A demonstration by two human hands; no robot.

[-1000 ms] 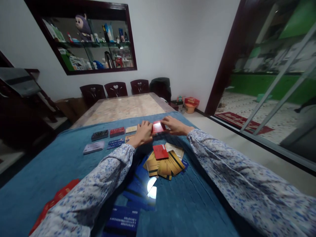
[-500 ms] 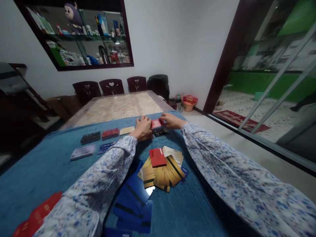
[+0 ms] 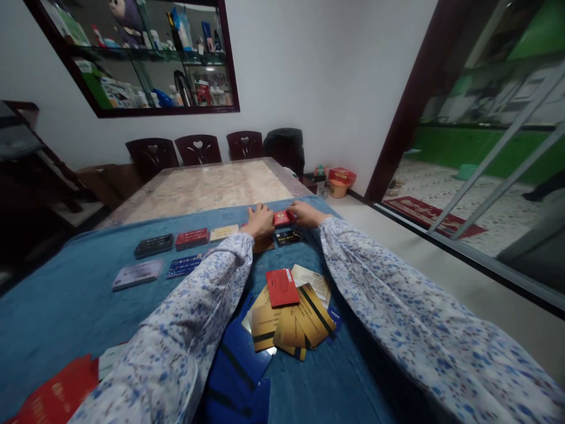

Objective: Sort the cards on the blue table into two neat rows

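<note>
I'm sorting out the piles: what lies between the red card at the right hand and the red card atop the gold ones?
In the head view, a black VIP card and a stretch of blue cloth lie between them.

A red card (image 3: 282, 218) with pale markings sits printed side up toward twelve o'clock on the cloth-covered surface (image 3: 79, 265), its three o'clock end partly hidden by a person's right hand (image 3: 309, 214), its nine o'clock end close to the left hand (image 3: 261, 222). A black card (image 3: 289, 237) lies just beside it at six o'clock.
</note>
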